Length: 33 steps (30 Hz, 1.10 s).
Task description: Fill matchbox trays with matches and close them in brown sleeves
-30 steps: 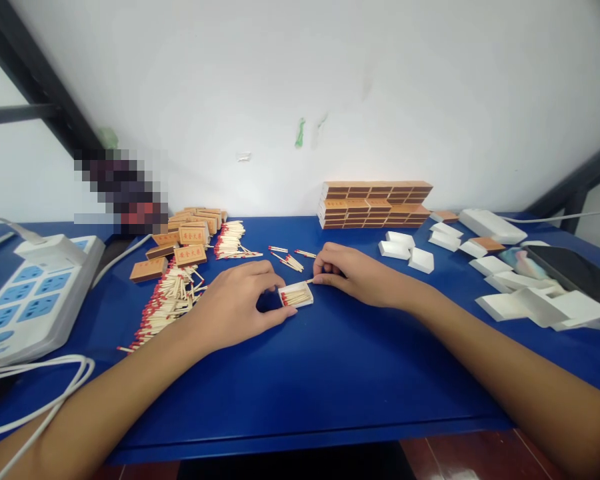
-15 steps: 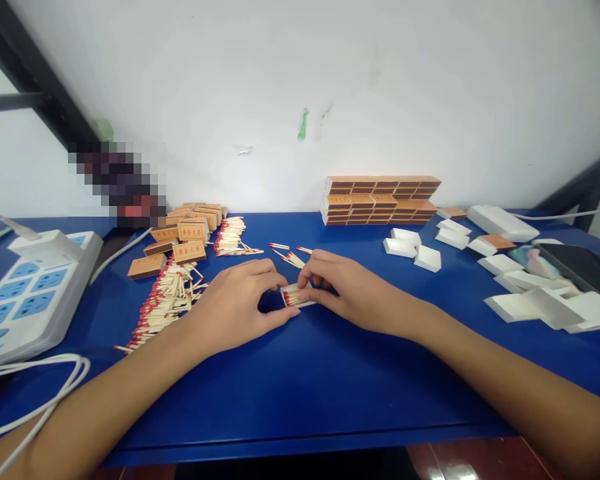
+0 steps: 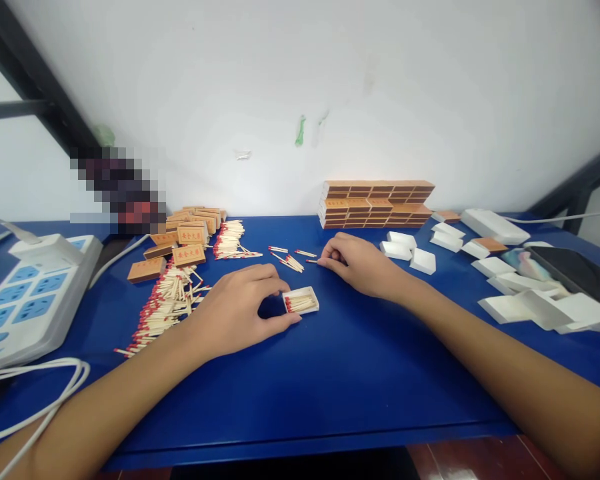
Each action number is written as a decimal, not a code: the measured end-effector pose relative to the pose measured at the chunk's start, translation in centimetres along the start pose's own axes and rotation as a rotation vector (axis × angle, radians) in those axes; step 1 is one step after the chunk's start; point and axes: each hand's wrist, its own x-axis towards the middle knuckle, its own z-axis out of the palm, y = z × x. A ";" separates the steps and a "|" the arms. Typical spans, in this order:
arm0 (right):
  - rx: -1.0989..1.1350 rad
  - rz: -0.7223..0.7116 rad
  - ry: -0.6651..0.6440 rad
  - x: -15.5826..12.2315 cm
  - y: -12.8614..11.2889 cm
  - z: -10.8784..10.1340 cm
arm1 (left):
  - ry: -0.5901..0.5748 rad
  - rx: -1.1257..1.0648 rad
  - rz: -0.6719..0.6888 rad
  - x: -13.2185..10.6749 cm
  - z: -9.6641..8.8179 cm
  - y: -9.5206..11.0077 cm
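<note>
A small white matchbox tray (image 3: 309,308) lies on the blue table, partly filled with matches (image 3: 300,301) whose red heads point left. My left hand (image 3: 243,300) steadies its left end, fingers at the back corner and thumb along the front side. Behind and to the right of the tray, my right hand (image 3: 350,263) is closed in a pinch on a single match (image 3: 312,261), its red head showing at the fingertips. Just left of that hand, several loose matches (image 3: 293,263) are scattered on the table.
A heap of matches (image 3: 163,307) and a smaller pile (image 3: 229,240) lie left, beside orange matchboxes (image 3: 189,255). Matchboxes are stacked (image 3: 380,205) by the wall. White trays (image 3: 423,261), a phone (image 3: 575,270) and a white adapter (image 3: 495,227) are right; a power strip (image 3: 55,307) is far left.
My right hand has left the tray and moved back and right to the loose matches, where it now pinches one. My left hand stays at the tray, whose contents are now uncovered.
</note>
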 end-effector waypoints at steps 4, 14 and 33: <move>0.029 0.008 0.027 0.2 -0.8 0.5 | -0.004 -0.005 0.004 0.0 0.0 0.1; 0.039 -0.069 0.104 1.0 -0.9 1.8 | -0.012 -0.002 -0.010 0.0 0.0 0.2; 0.112 -0.035 0.064 -0.1 -2.7 0.3 | 0.032 0.088 -0.128 0.2 0.0 -0.2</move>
